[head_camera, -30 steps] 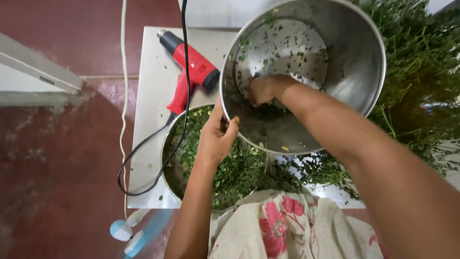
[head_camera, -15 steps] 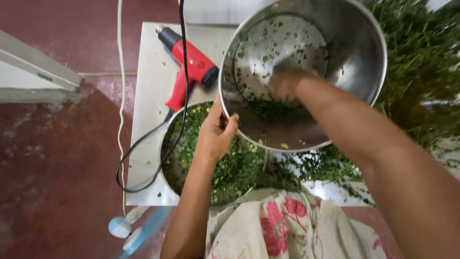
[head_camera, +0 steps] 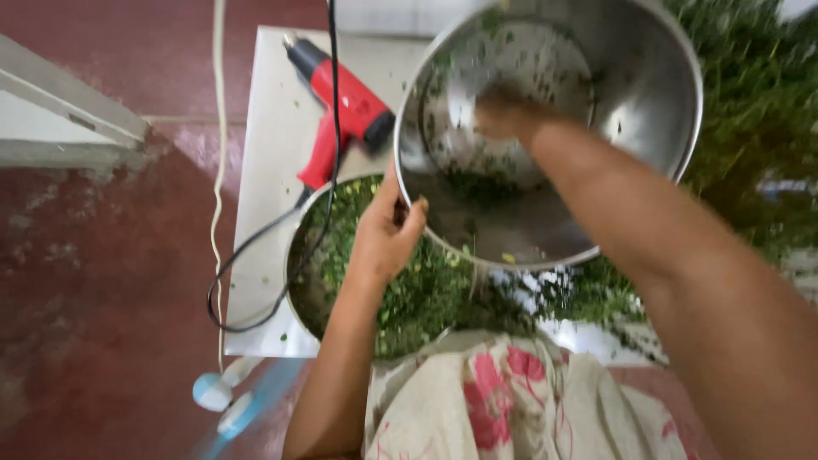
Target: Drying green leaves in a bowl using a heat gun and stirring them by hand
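My left hand [head_camera: 385, 232] grips the near left rim of a large steel bowl [head_camera: 648, 77] and holds it tilted above a second steel bowl [head_camera: 300, 264] that is filled with small green leaves [head_camera: 426, 298]. My right hand [head_camera: 504, 112] is inside the tilted bowl, blurred, pressed against its leaf-flecked inner wall. Whether its fingers hold any leaves is hidden by the blur. Bits of green leaf stick to the inside of the upper bowl.
A red heat gun [head_camera: 345, 106] with a black cord [head_camera: 256, 247] lies on the white table [head_camera: 264, 153] at the left. A heap of leafy green branches [head_camera: 758, 145] fills the right side. Floral cloth [head_camera: 494, 400] covers my lap; the floor [head_camera: 102, 298] is dark red.
My right hand has moved up and deeper inside the tilted bowl, from its lower left part toward the middle. My left hand has kept its hold on the rim.
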